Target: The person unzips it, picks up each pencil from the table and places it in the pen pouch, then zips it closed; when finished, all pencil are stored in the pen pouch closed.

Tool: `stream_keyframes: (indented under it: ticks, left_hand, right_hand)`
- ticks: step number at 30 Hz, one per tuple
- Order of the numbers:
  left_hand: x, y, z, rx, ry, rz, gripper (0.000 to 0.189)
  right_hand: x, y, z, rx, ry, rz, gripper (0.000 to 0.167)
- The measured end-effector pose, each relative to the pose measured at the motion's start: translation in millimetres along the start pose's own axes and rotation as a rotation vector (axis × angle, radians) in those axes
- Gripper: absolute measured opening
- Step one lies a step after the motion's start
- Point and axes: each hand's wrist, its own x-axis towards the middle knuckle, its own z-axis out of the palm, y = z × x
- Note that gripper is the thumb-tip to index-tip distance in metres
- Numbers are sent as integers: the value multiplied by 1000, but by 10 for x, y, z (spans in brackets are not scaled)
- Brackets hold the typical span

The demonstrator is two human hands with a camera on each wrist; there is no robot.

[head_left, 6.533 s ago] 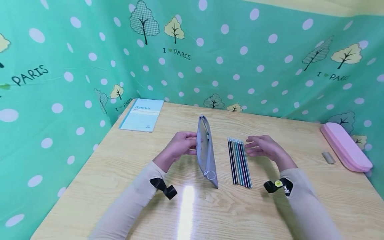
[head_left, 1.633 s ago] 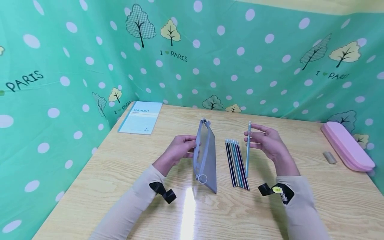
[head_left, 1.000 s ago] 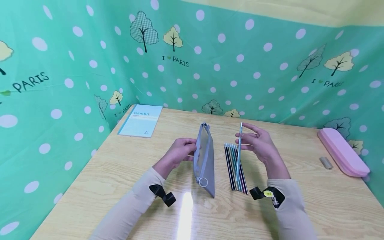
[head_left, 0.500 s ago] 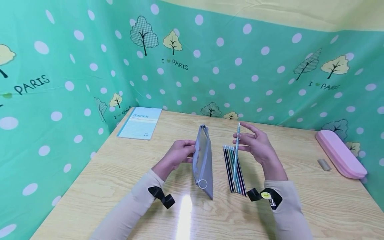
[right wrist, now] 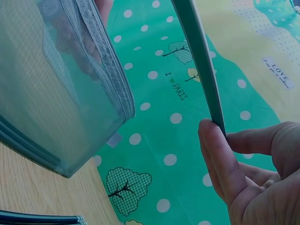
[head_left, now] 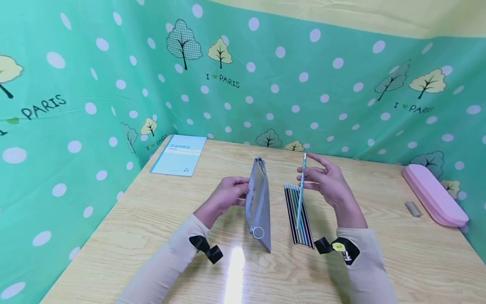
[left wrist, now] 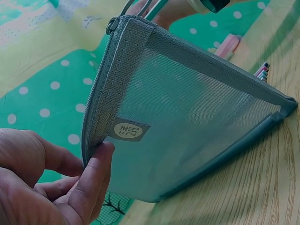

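A grey mesh zip pouch (head_left: 266, 223) stands on edge on the table, its zipped mouth parted. My left hand (head_left: 227, 195) pinches its rim between thumb and fingers, near the small label in the left wrist view. To the right, my right hand (head_left: 329, 182) holds a light blue pencil (head_left: 300, 207) nearly upright by its upper part. That pencil is over a row of several dark and coloured pencils (head_left: 291, 213) lying side by side, white ends away from me. In the right wrist view the held pencil (right wrist: 202, 63) is apart from the pouch.
A light blue notebook (head_left: 178, 155) lies at the back left. On the far right are a pink pencil case (head_left: 434, 195) and a small grey block (head_left: 413, 209). A green patterned cloth (head_left: 235, 114) hangs behind and to the left of the wooden table.
My right hand, earlier beside the row with nothing in it, has picked up the light blue pencil and moved left over the others. The left hand keeps its pinch; the pouch's mouth has shifted slightly.
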Motion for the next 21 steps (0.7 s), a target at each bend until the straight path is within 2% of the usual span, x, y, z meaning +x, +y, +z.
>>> stream_keyframes:
  ticks: [12,21]
  left_hand:
    - [-19,10,2,2,-7,9,38]
    - [-41,21,-10,-8,-13,21,38]
  right_hand:
    - [49,13,154,-25,-8,-5,65]
    - [90,-58,282,43,-25,2,66]
